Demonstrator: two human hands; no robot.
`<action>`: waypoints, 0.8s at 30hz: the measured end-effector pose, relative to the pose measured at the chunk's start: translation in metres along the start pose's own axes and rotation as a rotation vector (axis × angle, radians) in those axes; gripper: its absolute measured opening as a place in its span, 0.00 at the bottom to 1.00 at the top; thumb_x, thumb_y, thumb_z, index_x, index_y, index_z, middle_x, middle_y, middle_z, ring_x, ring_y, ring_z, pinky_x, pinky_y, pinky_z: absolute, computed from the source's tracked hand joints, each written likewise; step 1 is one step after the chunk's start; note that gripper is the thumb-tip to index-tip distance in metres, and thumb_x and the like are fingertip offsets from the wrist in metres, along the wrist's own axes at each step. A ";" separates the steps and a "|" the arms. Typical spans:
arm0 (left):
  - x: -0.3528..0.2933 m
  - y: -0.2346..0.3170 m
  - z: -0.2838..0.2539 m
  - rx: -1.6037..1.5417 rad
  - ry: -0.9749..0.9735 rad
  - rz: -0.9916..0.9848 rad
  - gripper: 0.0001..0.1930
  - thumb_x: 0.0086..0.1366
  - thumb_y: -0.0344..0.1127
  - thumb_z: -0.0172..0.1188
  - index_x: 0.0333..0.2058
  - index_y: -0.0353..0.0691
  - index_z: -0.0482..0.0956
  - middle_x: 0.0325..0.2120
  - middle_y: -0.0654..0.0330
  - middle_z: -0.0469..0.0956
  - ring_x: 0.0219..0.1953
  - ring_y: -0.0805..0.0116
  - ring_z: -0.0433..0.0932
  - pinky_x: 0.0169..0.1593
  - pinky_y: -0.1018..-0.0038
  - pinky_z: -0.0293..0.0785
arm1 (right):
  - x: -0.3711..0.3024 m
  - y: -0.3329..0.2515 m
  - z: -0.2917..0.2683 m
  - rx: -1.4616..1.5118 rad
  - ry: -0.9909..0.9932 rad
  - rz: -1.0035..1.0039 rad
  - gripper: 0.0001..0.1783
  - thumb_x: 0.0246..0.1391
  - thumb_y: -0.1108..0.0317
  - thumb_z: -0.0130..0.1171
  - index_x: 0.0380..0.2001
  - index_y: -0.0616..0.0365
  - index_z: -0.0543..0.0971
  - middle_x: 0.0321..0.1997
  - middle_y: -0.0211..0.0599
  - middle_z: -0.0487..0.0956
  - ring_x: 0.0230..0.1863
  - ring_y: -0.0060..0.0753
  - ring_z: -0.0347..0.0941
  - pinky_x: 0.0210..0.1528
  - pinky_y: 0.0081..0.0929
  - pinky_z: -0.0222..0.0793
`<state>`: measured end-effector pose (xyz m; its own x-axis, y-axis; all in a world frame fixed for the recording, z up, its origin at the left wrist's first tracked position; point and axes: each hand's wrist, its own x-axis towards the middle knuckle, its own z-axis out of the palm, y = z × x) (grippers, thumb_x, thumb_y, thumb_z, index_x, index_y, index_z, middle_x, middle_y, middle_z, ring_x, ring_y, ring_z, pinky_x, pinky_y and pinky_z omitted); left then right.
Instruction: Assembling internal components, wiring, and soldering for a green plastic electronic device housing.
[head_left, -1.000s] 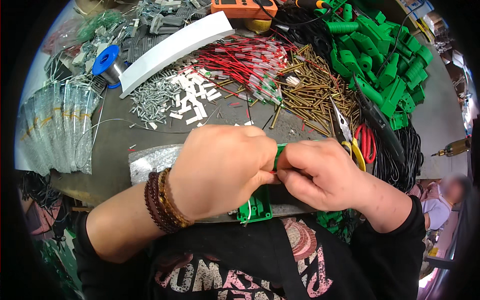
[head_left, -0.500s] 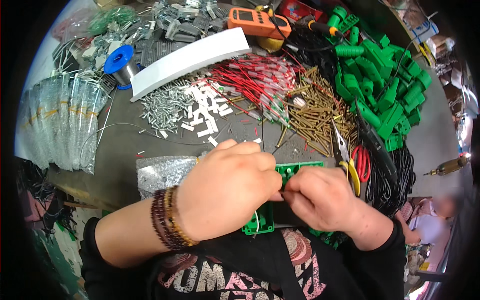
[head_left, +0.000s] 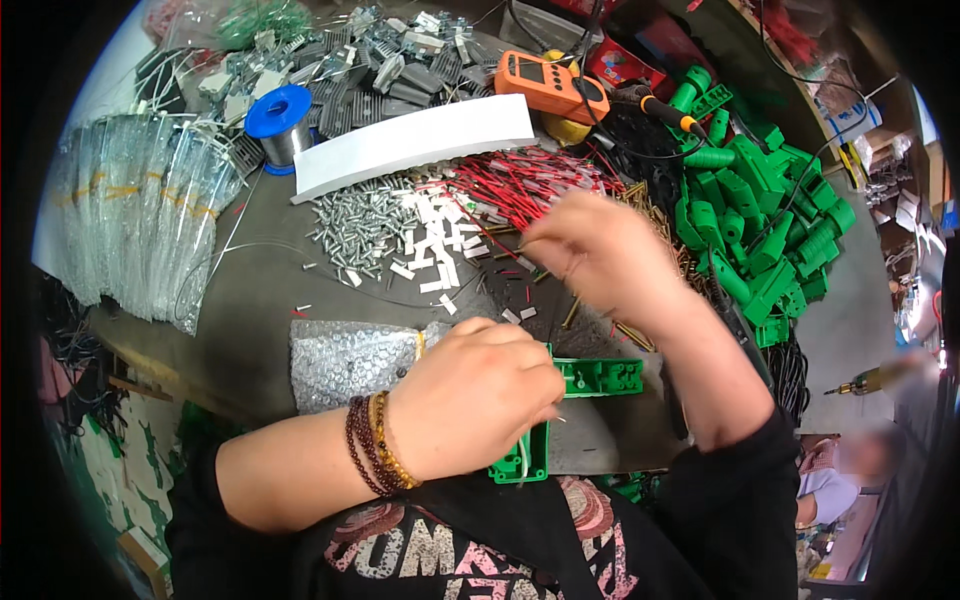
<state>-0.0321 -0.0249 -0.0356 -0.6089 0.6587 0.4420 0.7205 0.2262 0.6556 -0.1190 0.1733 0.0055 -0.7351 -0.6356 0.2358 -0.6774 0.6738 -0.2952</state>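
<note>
My left hand is closed over an open green plastic housing, hiding much of it. A white wire rises from the housing under that hand, and a thin pale end pokes out at the pinched fingertips. To the right of the fingers extends a green tray-like part with small posts inside; whether it joins the housing is hidden. My right hand hovers with loosely bent fingers beside the red wires. Nothing shows in its fingers, which are slightly blurred.
White sleeves, small screws and a white curved strip lie beyond. Bubble wrap is left of my hand. At right are green housings; farther back, an orange multimeter and solder spool.
My right hand has left the housing and moved up and away toward the red wires. My left hand stays at the green housing. The view has shifted slightly.
</note>
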 end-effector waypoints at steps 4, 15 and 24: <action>-0.013 0.004 -0.003 0.115 -0.046 -0.010 0.10 0.55 0.36 0.67 0.36 0.45 0.81 0.34 0.66 0.77 0.40 0.62 0.76 0.48 0.67 0.71 | 0.021 -0.005 0.038 -0.039 -0.106 0.011 0.05 0.53 0.67 0.65 0.32 0.55 0.82 0.35 0.39 0.78 0.39 0.48 0.77 0.41 0.41 0.74; -0.013 0.004 -0.003 -0.081 0.275 -0.092 0.10 0.55 0.29 0.68 0.32 0.39 0.75 0.28 0.59 0.76 0.32 0.57 0.77 0.37 0.63 0.73 | -0.029 -0.025 -0.023 0.727 0.186 0.444 0.08 0.59 0.78 0.61 0.42 0.62 0.75 0.34 0.36 0.81 0.36 0.28 0.78 0.39 0.25 0.74; -0.011 0.004 0.002 -0.053 0.300 -0.064 0.10 0.57 0.27 0.68 0.33 0.37 0.74 0.26 0.57 0.76 0.27 0.55 0.77 0.33 0.63 0.72 | -0.103 -0.058 -0.016 0.843 0.211 0.389 0.09 0.46 0.80 0.72 0.34 0.66 0.86 0.38 0.43 0.84 0.38 0.31 0.81 0.41 0.25 0.75</action>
<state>-0.0220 -0.0300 -0.0393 -0.7289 0.4010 0.5549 0.6641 0.2173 0.7153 -0.0047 0.2060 0.0129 -0.9505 -0.2871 0.1186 -0.2012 0.2781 -0.9392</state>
